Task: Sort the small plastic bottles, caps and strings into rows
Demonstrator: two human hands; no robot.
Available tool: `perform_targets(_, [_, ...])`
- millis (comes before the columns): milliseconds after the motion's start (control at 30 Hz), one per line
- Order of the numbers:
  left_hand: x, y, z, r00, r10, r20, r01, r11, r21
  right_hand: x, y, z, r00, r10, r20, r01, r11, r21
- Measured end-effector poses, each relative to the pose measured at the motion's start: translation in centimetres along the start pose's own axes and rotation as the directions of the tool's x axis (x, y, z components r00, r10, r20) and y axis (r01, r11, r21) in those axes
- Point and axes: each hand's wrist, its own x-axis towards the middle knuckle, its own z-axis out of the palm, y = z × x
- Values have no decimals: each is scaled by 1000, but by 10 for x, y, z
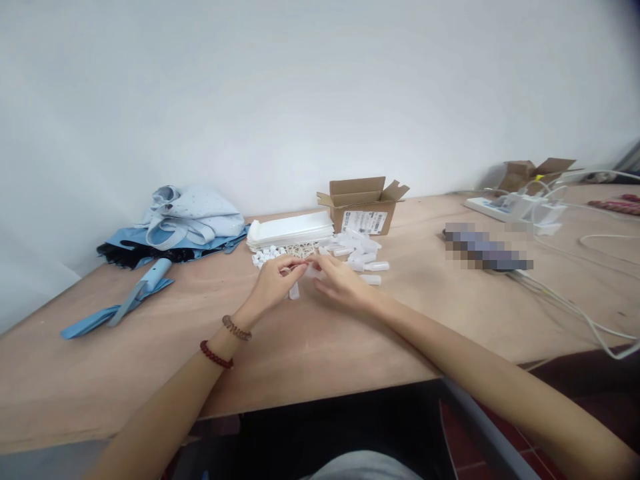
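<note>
My left hand [275, 281] and my right hand [341, 280] meet fingertip to fingertip over the middle of the table. Between them shows a small translucent plastic bottle [313, 272], with my right fingers closed around it. The thumb and forefinger of my left hand are pinched at the bottle's near end; whatever small piece they grip is hidden. Another translucent bottle [294, 291] lies just below my left fingers. Beyond my right hand is a loose heap of translucent bottles [357, 247]. Small white caps [267, 255] are piled behind my left hand.
A stack of white flat sheets or sleeves [290, 230] lies behind the caps, beside an open cardboard box [363, 213]. Leftward are a folded blue umbrella [150, 280] and a light-blue cloth bag [195, 217]. A phone [487, 250], cables and a power strip [517, 207] occupy the right.
</note>
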Motion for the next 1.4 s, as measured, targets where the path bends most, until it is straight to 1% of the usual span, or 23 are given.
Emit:
perform_targets(100, [1,1,-1,999,-40,-3,40,998,-38,1,0,1,996,71,-53,-63,988,141])
perform_targets(167, [1,1,-1,997,-82,4,82,993,-79,2,-1,1,989,123,-79,-99,961,258])
perform_targets(267, [2,2,-2,989,-148,11,148,980,-136,3,-5,2,974,216,-65,-170,893,416])
perform_targets(333, [3,3,-3,984,-175,25,177,974,-144,4,-7,2,964,263,-46,-206,843,497])
perform_targets(433, [3,5,-4,983,-176,45,180,978,-105,5,-9,0,948,318,-19,-244,765,596])
perform_targets(600, [3,4,-5,991,-131,36,132,991,-30,9,-11,-4,924,379,54,-298,623,724])
perform_targets(700, [4,2,-4,990,-137,34,139,990,-40,10,-9,-6,904,415,102,-332,532,779])
perform_targets(767, [4,2,-3,988,-154,10,154,986,-55,11,-8,-6,890,437,128,-353,485,800])
perform_targets(933, [2,5,-3,975,-171,-145,163,984,-65,11,-7,-7,859,478,184,-398,395,828])
perform_targets(1000, [2,4,-3,974,-153,-169,142,987,-74,11,-8,-6,857,476,196,-400,376,836])
perform_targets(1100, [1,3,-2,983,-108,-150,96,992,-83,11,-9,-4,854,474,216,-402,336,852])
perform_targets(1267, [-1,2,2,994,-3,-114,3,1000,-1,10,-8,-2,825,505,253,-399,203,894])
perform_targets(1400, [-3,4,3,995,78,-57,-71,992,108,10,-9,-3,830,498,252,-381,175,908])
